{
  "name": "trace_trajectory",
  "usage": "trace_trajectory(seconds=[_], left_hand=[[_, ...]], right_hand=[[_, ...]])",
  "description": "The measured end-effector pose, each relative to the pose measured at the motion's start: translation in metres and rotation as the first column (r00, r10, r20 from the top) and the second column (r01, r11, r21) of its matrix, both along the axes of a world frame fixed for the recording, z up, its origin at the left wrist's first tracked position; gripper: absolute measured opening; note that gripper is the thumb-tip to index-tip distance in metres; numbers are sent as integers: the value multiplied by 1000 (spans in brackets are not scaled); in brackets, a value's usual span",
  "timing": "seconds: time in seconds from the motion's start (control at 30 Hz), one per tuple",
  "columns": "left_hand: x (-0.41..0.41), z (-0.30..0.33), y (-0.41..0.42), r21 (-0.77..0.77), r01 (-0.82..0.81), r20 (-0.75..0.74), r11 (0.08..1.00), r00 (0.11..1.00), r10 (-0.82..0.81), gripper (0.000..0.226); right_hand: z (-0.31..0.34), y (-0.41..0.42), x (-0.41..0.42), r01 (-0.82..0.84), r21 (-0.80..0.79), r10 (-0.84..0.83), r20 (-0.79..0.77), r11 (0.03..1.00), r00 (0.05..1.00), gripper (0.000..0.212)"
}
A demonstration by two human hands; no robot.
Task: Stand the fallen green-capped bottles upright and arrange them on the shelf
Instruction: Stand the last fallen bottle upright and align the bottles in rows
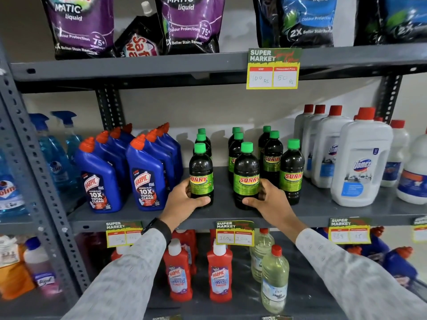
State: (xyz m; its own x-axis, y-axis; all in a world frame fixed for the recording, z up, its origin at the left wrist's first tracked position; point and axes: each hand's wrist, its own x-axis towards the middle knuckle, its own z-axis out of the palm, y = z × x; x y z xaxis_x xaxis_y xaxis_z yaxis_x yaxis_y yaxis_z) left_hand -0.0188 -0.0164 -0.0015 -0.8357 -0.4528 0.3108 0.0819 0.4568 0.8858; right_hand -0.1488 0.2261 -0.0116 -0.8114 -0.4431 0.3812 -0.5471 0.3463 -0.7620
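Several dark bottles with green caps and green "SUNNY" labels stand upright on the grey middle shelf (312, 211), in three rows running front to back. My left hand (184, 200) grips the front bottle of the left row (201, 174) around its lower body. My right hand (268, 199) wraps the base of the front bottle of the middle row (246, 174). Both bottles rest upright on the shelf. The right row's front bottle (291, 172) stands untouched just right of my right hand. No green-capped bottle lies on its side in view.
Blue Harpic bottles (145, 176) crowd the shelf to the left, white Domex bottles (360, 167) to the right. Detergent pouches (191, 24) fill the shelf above. Red cleaner bottles (178, 271) and clear bottles (275, 280) stand below. Price tags (234, 233) hang on the shelf edges.
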Motion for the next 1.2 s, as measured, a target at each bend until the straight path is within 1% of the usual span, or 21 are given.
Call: trace_trajectory(seconds=[0.17, 0.33, 0.4, 0.43, 0.47, 0.53, 0.57, 0.63, 0.7, 0.73, 0.77, 0.8, 0.87, 0.93, 0.97, 1.0, 1.07, 1.2], left_hand=[[0, -2, 0, -5, -12, 4, 1000, 1000, 12, 69], [3, -1, 2, -29, -17, 21, 999, 1000, 17, 66], [8, -1, 6, -105, -33, 36, 994, 999, 37, 67], [13, 0, 10, -191, -56, 52, 980, 996, 67, 68], [18, -1, 14, -314, -95, 63, 945, 991, 121, 68], [28, -7, 17, -587, -184, 31, 789, 968, 249, 66], [31, -11, 17, -673, -196, 20, 713, 959, 282, 65], [33, -20, 16, -758, -185, 28, 626, 949, 314, 62], [31, -27, 16, -789, -195, 28, 583, 936, 351, 61], [29, -30, 16, -802, -205, 24, 561, 927, 373, 63], [27, -32, 16, -818, -211, 22, 535, 918, 396, 67], [26, -35, 16, -835, -214, 20, 507, 909, 417, 71], [24, -39, 15, -850, -217, 20, 480, 897, 441, 73], [23, -41, 15, -849, -223, 19, 480, 893, 450, 74], [23, -41, 15, -849, -226, 19, 477, 890, 456, 75], [23, -42, 16, -851, -226, 23, 473, 885, 465, 76], [23, -41, 17, -854, -217, 38, 472, 880, 474, 77], [24, -41, 18, -853, -209, 51, 479, 878, 475, 78]], right_hand=[[2, -2, 2, -15, -12, 15, 15, 1000, 1000, 70], [4, -2, 4, -16, -8, 16, 25, 1000, 1000, 72], [5, 0, 7, -33, -8, 33, 18, 999, 999, 75], [5, 2, 10, -50, -18, 50, 16, 999, 999, 77], [6, 4, 13, -68, -43, 68, 16, 997, 998, 80], [7, 10, 16, -58, -110, 57, -11, 992, 998, 78], [7, 15, 18, -15, -128, 9, -48, 992, 999, 73], [8, 27, 20, 106, -187, -134, -144, 977, 980, 52], [9, 40, 21, 222, -323, -300, -215, 920, 929, 27], [9, 48, 20, 269, -395, -377, -227, 878, 898, 19], [9, 54, 16, 309, -444, -438, -224, 841, 871, 19], [10, 60, 11, 338, -465, -469, -201, 818, 860, 26], [8, 70, -5, 382, -407, -460, -110, 830, 881, 50], [10, 78, -19, 362, -248, -380, -29, 899, 924, 77], [11, 82, -24, 329, -172, -334, 1, 929, 943, 87], [12, 84, -28, 290, -116, -288, 33, 950, 957, 92], [15, 85, -30, 239, -66, -234, 76, 969, 969, 91], [12, 83, -29, 243, -71, -237, 83, 968, 968, 82]])
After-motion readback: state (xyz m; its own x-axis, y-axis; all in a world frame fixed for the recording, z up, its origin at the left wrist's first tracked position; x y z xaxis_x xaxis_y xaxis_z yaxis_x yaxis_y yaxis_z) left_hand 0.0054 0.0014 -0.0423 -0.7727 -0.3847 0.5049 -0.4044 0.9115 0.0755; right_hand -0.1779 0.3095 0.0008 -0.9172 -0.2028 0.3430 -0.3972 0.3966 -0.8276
